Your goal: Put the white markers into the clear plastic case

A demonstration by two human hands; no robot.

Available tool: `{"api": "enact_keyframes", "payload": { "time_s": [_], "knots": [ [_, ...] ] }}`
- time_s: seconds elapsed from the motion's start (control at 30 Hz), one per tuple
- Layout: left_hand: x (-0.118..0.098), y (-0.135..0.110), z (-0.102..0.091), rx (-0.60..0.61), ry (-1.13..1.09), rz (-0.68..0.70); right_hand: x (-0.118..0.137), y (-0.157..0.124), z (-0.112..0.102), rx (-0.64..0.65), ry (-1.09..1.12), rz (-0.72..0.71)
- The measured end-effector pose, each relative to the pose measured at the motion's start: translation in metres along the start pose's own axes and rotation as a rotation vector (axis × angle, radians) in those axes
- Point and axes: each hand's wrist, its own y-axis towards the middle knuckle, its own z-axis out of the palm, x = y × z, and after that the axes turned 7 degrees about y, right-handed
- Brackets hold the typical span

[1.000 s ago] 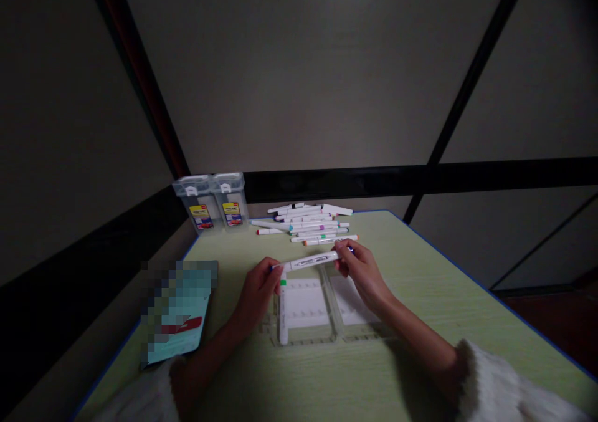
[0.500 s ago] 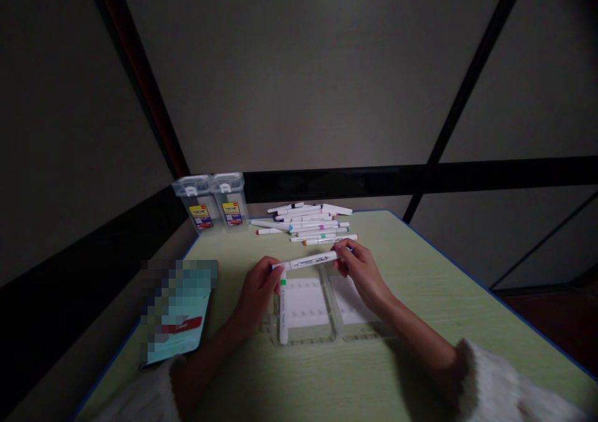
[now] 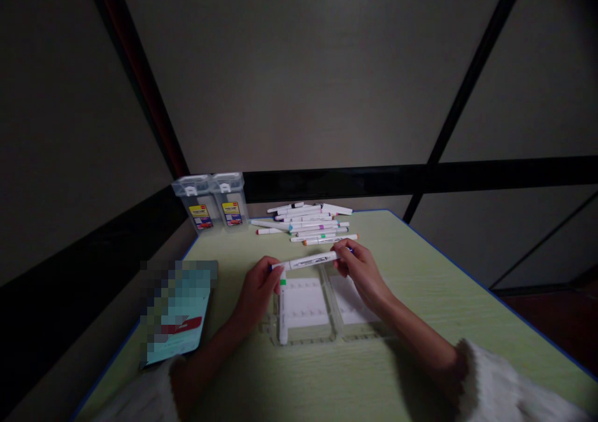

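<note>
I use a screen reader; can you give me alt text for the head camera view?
The left hand and right hand hold a marker by its ends, level above a clear case on a green table. A second marker lies in the case's left side; a marker pile and two clear boxes sit at the far edge.

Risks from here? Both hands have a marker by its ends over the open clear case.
1. The held marker is pinched only at its tips by the left hand and right hand; a slip may drop it onto the clear case.
2. The green-banded marker in the case lies by the left hand and might get nudged out.
3. Dim light may make cap colours in the marker pile easy to misread.
</note>
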Motion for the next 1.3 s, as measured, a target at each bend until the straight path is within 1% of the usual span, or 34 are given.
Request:
{"api": "enact_keyframes", "payload": {
  "time_s": [1.3],
  "knots": [
    [-0.0016,0.0007,-0.0001,-0.008,-0.004,-0.009,0.0008,-0.0002,-0.0002,0.025,-0.015,0.008]
  ]
}}
